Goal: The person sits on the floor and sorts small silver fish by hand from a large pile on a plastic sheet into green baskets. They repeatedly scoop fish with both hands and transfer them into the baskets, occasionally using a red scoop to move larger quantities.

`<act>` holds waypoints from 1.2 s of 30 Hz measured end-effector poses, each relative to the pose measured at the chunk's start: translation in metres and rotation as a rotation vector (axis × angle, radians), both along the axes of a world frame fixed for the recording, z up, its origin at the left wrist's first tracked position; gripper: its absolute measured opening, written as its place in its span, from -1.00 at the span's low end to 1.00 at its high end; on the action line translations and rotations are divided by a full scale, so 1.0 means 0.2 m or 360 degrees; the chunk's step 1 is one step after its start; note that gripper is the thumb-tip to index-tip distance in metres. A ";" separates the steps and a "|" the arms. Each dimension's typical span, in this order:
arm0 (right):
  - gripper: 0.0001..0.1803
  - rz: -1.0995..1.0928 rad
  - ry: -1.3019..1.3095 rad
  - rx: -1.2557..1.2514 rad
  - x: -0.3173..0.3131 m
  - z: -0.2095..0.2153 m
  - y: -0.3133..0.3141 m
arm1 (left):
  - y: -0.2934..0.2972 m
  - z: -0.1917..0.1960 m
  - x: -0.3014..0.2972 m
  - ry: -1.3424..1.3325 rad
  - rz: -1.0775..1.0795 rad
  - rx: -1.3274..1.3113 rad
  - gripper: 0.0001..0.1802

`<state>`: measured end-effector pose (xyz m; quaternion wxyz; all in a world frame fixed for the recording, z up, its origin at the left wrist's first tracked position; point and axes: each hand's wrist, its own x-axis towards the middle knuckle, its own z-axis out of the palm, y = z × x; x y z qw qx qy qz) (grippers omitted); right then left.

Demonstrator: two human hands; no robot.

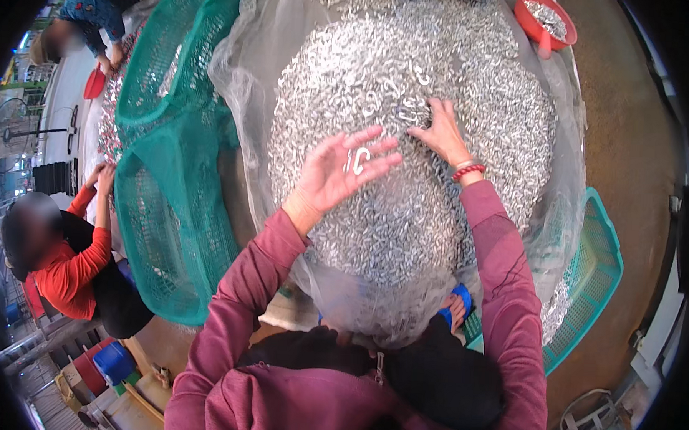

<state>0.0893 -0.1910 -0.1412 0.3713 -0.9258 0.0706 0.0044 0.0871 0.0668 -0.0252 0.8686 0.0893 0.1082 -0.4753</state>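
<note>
A broad heap of small silvery pieces (413,226) lies on a pale translucent sheet (246,95) in front of me. Over its middle, my left hand (331,168) is turned palm up, fingers spread. Small white hook-shaped pieces (360,160) rest on its fingers. My right hand (442,135), with a red beaded band (468,171) at the wrist, reaches down to the heap, fingers apart and bent toward the pieces. Whether its fingertips grip any piece cannot be made out. Larger white curled pieces (370,103) lie on the heap nearby.
Green mesh baskets (176,231) stand at the left. Beyond them, two people (73,268) work at another surface. A red scoop (545,47) with silvery pieces sits at the far right corner. A teal basket (605,261) stands low at my right. Parts of another person's hands show at the far edge.
</note>
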 end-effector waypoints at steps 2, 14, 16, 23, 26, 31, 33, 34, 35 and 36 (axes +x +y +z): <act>-0.25 0.0310 -0.0006 0.0048 -0.06 0.00 0.08 | 0.04 0.00 0.01 0.0037 0.0118 -0.0078 -0.27; -0.76 0.0394 0.0880 0.1524 -0.54 0.64 0.06 | 0.07 -0.02 0.12 -0.1211 -0.0418 0.1370 -0.72; -0.80 0.0202 0.0809 0.1729 -0.60 0.69 0.02 | 0.01 -0.05 0.10 -0.1971 -0.0603 0.1718 -0.75; -0.29 -0.0216 0.0468 0.2013 -0.68 0.64 -0.05 | -0.18 -0.21 -0.14 -0.3212 -0.1038 0.2563 -0.92; -0.33 -0.0198 0.0185 0.2056 -0.72 0.57 -0.06 | -0.15 -0.16 -0.10 -0.3165 -0.0714 0.2241 -0.81; -0.61 -0.0273 0.0391 0.1508 -0.72 0.43 -0.02 | -0.11 0.00 0.00 -0.2389 -0.0978 0.1740 -0.63; -0.60 -0.0345 0.0643 0.1299 -0.74 0.41 0.01 | -0.10 0.02 -0.02 -0.1996 -0.1136 0.1620 -0.52; -0.58 -0.0393 0.0571 0.1491 -0.76 0.41 0.02 | -0.09 0.00 -0.04 -0.2055 -0.0990 0.1599 -0.41; -0.58 -0.0369 0.0504 0.1517 -0.77 0.41 0.03 | -0.09 -0.03 -0.06 -0.2189 -0.0937 0.1662 -0.40; -0.57 -0.0362 0.0468 0.1522 -0.78 0.42 0.04 | -0.09 -0.07 -0.07 -0.2354 -0.0876 0.1697 -0.40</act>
